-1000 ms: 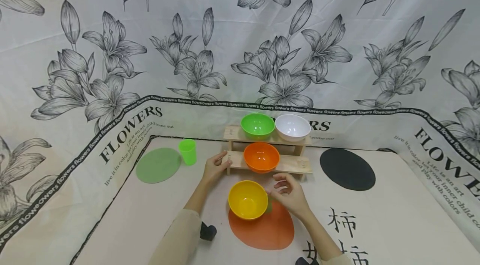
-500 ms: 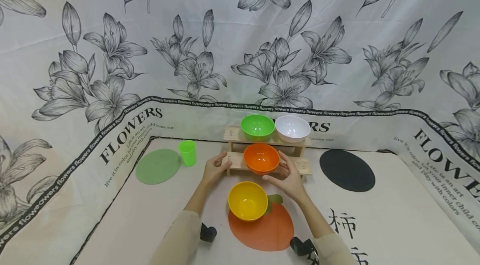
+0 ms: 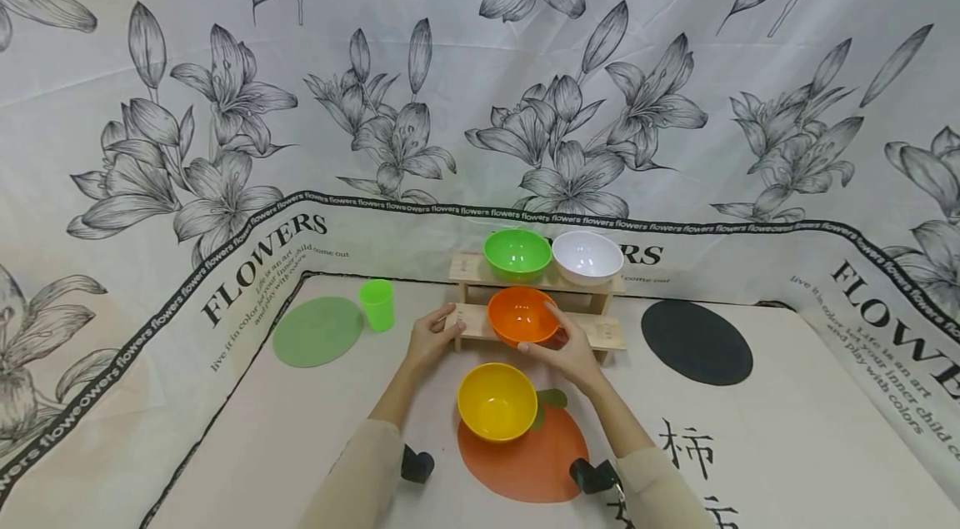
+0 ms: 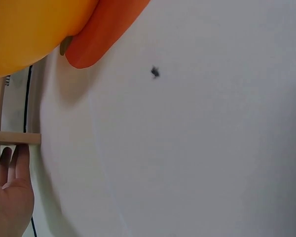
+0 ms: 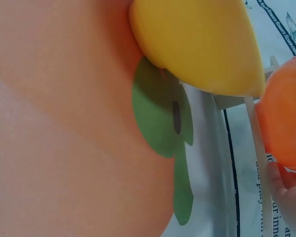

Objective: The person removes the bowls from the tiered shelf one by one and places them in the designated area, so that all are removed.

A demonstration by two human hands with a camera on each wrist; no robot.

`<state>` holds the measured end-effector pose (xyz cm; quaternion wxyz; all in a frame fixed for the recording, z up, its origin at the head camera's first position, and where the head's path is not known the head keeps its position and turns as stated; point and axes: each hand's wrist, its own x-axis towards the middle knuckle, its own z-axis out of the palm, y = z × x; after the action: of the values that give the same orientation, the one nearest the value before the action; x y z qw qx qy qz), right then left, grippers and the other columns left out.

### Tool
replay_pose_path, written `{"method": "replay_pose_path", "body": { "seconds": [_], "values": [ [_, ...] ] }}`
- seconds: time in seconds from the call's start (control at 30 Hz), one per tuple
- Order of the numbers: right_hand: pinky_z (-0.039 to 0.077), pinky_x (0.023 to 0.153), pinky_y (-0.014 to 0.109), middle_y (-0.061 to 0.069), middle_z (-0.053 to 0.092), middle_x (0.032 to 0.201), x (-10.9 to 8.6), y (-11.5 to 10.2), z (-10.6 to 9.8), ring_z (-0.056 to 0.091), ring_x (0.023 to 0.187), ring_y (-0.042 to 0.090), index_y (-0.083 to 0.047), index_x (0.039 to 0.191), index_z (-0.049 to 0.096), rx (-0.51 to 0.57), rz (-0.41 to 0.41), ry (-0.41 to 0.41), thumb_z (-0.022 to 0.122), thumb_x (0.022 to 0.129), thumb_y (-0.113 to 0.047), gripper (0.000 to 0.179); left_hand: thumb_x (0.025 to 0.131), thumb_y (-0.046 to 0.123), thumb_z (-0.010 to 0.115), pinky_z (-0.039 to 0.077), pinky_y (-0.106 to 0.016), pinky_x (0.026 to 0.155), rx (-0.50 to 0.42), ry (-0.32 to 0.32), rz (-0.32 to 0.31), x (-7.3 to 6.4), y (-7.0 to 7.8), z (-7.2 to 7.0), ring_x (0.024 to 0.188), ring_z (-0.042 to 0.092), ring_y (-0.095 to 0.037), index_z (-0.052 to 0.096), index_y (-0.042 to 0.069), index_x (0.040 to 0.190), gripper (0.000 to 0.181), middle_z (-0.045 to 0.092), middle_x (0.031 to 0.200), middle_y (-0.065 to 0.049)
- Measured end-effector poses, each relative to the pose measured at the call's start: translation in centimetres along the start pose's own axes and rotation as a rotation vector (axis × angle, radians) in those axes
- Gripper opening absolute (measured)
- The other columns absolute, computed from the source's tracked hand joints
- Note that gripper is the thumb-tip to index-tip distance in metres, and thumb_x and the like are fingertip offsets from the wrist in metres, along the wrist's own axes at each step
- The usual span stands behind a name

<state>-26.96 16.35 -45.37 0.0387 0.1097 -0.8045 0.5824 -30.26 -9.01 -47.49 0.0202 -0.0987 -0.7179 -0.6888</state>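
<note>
On the lower step of a two-step wooden stand [image 3: 600,331] sits an orange bowl [image 3: 517,314]. My right hand [image 3: 570,352] grips this bowl at its right side, thumb along the front and fingers at the right rim; the right wrist view has the fingers against the orange bowl [image 5: 288,116]. My left hand [image 3: 431,339] holds the left end of the lower step, and in the left wrist view its fingers [image 4: 22,165] meet the stand's leg [image 4: 19,138]. Nearer to me, a yellow bowl [image 3: 497,402] stands between my forearms.
A green bowl [image 3: 517,254] and a white bowl [image 3: 587,257] share the upper step. To the left are a green cup [image 3: 377,306] and a round green mat [image 3: 317,332]. A dark oval mat [image 3: 696,342] lies right. Under the yellow bowl is an orange persimmon-shaped mat [image 3: 528,471].
My right hand has moved from beside the yellow bowl up to the orange bowl and taken hold of it. The left hand stays at the stand's left end.
</note>
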Motion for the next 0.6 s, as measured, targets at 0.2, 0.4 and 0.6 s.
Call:
{"method": "replay_pose_path", "body": {
  "seconds": [0.2, 0.4, 0.6],
  "values": [
    [0.039, 0.105, 0.044, 0.019, 0.033, 0.149, 0.1, 0.0, -0.3, 0.041, 0.129, 0.036, -0.005, 0.149, 0.025, -0.008, 0.026, -0.036, 0.076, 0.078, -0.019, 0.088, 0.087, -0.001, 0.062, 0.047, -0.043, 0.094, -0.015, -0.001, -0.009, 0.1, -0.1, 0.0, 0.119, 0.048, -0.044, 0.044, -0.016, 0.130, 0.049, 0.046, 0.128, -0.035],
    [0.040, 0.104, 0.045, 0.021, 0.031, 0.149, 0.0, 0.4, -0.4, 0.045, 0.125, 0.037, -0.001, 0.148, 0.025, 0.051, -0.013, -0.024, 0.076, 0.078, -0.011, 0.088, 0.087, -0.001, 0.062, 0.048, -0.041, 0.094, -0.020, 0.008, -0.010, 0.1, -0.2, 0.0, 0.119, 0.048, -0.045, 0.044, -0.017, 0.129, 0.049, 0.046, 0.127, -0.036],
    [0.044, 0.100, 0.041, 0.022, 0.032, 0.148, -0.3, 0.6, -0.7, 0.048, 0.122, 0.037, 0.001, 0.146, 0.027, 0.110, -0.033, -0.018, 0.075, 0.078, -0.005, 0.084, 0.086, 0.000, 0.064, 0.049, -0.039, 0.092, -0.050, 0.024, -0.014, 0.5, -1.1, 0.2, 0.118, 0.049, -0.044, 0.046, -0.015, 0.130, 0.049, 0.048, 0.126, -0.035]
  ]
}}
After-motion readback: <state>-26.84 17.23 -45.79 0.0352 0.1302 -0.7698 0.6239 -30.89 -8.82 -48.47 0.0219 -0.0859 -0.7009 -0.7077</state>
